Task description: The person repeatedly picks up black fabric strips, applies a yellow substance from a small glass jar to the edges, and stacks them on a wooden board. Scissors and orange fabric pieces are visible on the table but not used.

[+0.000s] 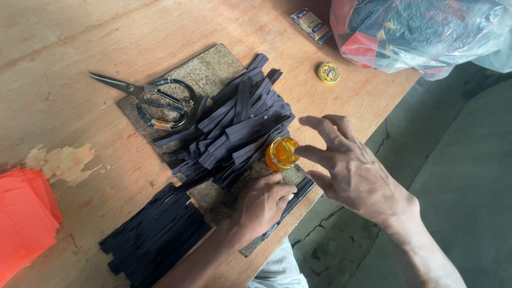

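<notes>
Jar (282, 153), small, orange, open-topped, stands on brown board (205, 72) at edge of black strip pile (240, 120). Right hand (349, 170) just beside jar, fingers (320, 127) spread and curled, thumb tip near rim; contact unclear. Left hand (261, 205) rests on board below jar, fingers pressed together, curled over dark strips. Scissors (152, 98) lie on board's far end. Second black stack (154, 237) on worktop (64, 48).

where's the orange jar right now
In the head view, the orange jar sits on the board near the table's edge, against the pile of dark strips, just left of the right hand's fingertips and above the left hand.
</notes>
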Demonstrator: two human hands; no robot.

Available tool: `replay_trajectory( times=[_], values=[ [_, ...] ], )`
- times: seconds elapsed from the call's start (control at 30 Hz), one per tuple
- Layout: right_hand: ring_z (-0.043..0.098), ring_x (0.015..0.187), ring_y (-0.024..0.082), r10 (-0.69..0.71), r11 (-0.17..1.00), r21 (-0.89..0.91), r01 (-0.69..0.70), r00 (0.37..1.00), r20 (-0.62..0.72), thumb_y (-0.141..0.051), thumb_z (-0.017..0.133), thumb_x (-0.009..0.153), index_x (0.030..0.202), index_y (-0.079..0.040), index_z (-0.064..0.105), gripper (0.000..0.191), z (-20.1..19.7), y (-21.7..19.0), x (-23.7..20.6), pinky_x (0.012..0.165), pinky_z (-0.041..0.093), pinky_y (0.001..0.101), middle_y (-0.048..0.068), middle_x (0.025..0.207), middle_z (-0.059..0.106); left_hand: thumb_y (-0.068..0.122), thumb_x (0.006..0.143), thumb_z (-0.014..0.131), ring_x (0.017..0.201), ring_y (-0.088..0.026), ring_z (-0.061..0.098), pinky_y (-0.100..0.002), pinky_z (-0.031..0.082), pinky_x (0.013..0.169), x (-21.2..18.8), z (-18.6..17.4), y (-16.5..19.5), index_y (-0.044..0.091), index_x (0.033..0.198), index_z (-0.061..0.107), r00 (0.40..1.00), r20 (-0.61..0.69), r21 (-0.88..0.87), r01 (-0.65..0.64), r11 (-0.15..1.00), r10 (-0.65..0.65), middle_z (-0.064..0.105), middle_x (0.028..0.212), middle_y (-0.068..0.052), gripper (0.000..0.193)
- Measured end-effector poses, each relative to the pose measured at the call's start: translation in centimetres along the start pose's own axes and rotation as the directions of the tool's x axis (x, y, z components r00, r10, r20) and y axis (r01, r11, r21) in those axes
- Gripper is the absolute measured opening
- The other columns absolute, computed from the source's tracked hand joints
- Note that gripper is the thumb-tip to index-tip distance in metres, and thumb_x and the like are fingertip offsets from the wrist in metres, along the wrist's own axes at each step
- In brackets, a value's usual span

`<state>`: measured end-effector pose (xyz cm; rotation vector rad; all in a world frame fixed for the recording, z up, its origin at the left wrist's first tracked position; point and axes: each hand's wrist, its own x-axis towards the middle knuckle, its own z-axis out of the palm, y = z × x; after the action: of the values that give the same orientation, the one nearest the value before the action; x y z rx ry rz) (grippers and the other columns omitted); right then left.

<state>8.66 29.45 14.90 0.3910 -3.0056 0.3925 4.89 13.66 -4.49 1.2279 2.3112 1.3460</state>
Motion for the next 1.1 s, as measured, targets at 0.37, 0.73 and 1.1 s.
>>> replay_trajectory(
  times=[0.37,0.73,1.1],
  values=[
    [0.063,0.104,0.013,0.285,0.818,0.555,0.15,0.732,-0.619,-0.003,0.079,0.082,0.139,-0.009,0.055,0.062,1.6,0.0,-11.6,0.086,0.057,0.0264,0.004,0.127,0.057,0.017,0.093,0.07,0.091,-0.028,0.07,-0.04,0.057,0.082,0.7,0.0,0.7,0.005,0.108,0.076,1.0,0.025,0.04,-0.015,0.999,0.014,0.072,0.101,-0.014,0.02],
    [0.059,0.079,0.014,0.375,0.262,0.877,-0.403,0.88,0.293,0.005,0.073,0.085,0.166,-0.021,0.001,0.111,14.5,3.4,-14.4,0.078,0.054,0.0304,0.008,0.093,0.064,0.013,0.094,0.068,0.073,-0.022,0.068,-0.035,0.056,0.065,1.3,-0.7,1.7,0.002,0.106,0.075,0.998,0.062,0.018,0.005,1.0,-0.006,0.068,0.086,-0.011,0.018],
    [0.064,0.077,0.013,0.406,0.348,0.816,-0.462,0.859,0.313,-0.003,0.078,0.082,0.164,-0.021,0.001,0.114,15.0,3.3,-13.7,0.077,0.057,0.0298,0.005,0.09,0.068,0.014,0.093,0.069,0.077,-0.023,0.069,-0.037,0.056,0.068,1.3,-1.1,2.4,0.003,0.105,0.076,0.999,0.05,0.04,0.017,0.999,-0.019,0.068,0.088,-0.011,0.017]
  ],
)
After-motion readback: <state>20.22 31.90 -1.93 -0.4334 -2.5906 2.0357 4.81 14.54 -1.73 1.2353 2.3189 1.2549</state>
